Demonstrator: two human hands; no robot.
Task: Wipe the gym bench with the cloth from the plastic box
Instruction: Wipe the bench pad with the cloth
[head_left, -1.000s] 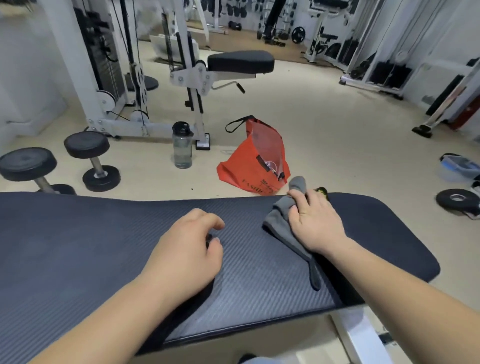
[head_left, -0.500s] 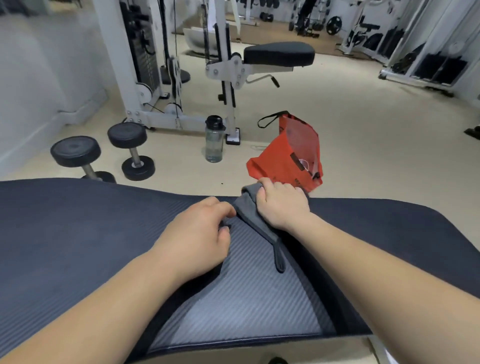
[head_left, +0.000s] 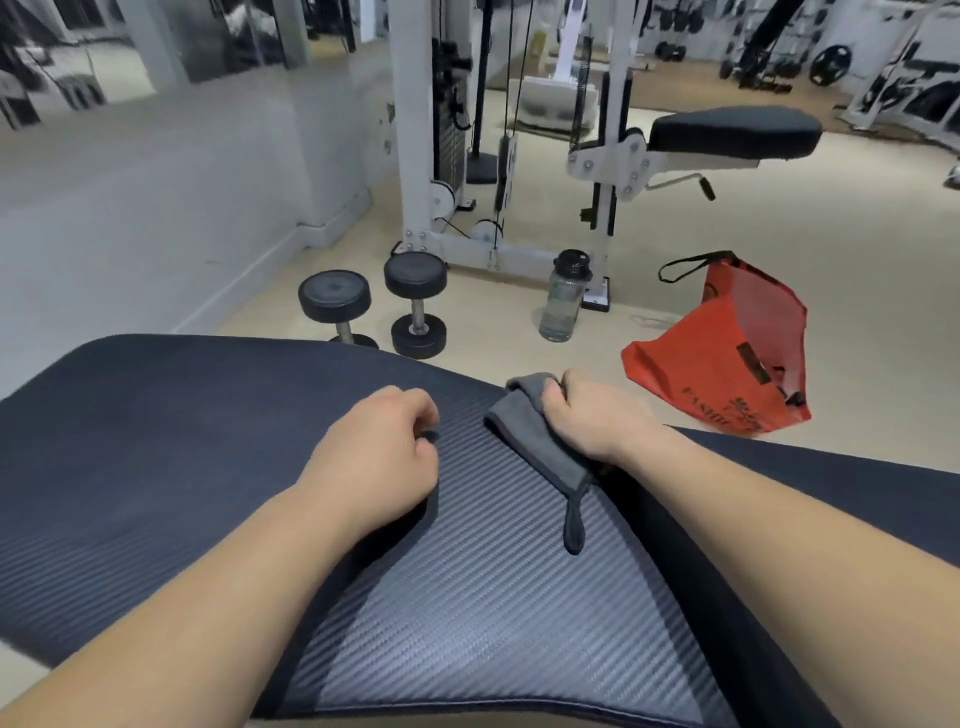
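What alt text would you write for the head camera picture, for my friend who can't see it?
A person's right hand grips a grey cloth on a dark gym bench, with the left hand resting curled on the bench beside it. Two dumbbells, a water bottle and a red bag sit on the floor beyond.

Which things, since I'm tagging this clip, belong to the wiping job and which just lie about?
Job: cloth, in the grip of the right hand; bench.
Lying about: dumbbells; water bottle; red bag.
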